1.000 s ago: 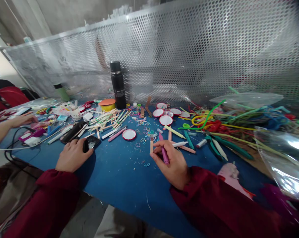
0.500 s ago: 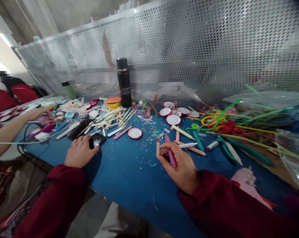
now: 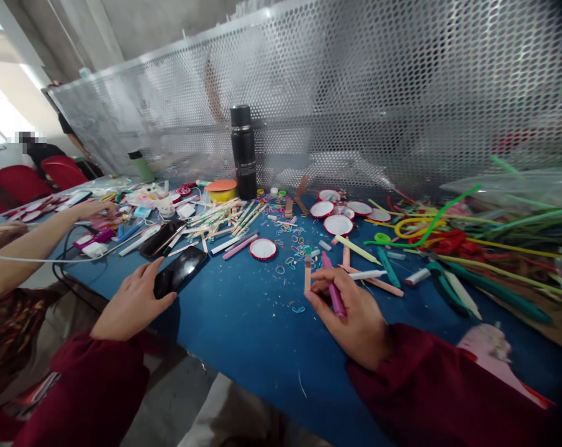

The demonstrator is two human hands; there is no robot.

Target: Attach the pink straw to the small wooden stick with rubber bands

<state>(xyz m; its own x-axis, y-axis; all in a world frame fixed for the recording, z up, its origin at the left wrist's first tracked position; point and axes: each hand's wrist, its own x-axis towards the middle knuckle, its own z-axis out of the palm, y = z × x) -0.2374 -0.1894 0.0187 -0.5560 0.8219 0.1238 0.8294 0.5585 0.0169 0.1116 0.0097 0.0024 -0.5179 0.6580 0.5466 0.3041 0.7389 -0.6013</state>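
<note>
My left hand (image 3: 132, 302) grips the near end of a black phone (image 3: 180, 270), thumb and fingers pinching it just above the blue table (image 3: 243, 329). My right hand (image 3: 350, 313) rests on the table, closed around a pink marker (image 3: 333, 288) and a pale stick with a teal tip (image 3: 307, 269) that stands upright between its fingers. Both my sleeves are dark red.
Another person's arm (image 3: 38, 239) reaches over the left end beside a white cable and a second dark phone (image 3: 162, 238). A black flask (image 3: 244, 152), red-rimmed lids (image 3: 262, 249), scattered sticks, small rubber bands, coloured tubes (image 3: 453, 233) and a perforated metal screen (image 3: 355, 93) fill the rest.
My left hand has drawn the phone nearer the table's front edge, and more of its screen shows. The view has shifted left. My right hand keeps its hold.
</note>
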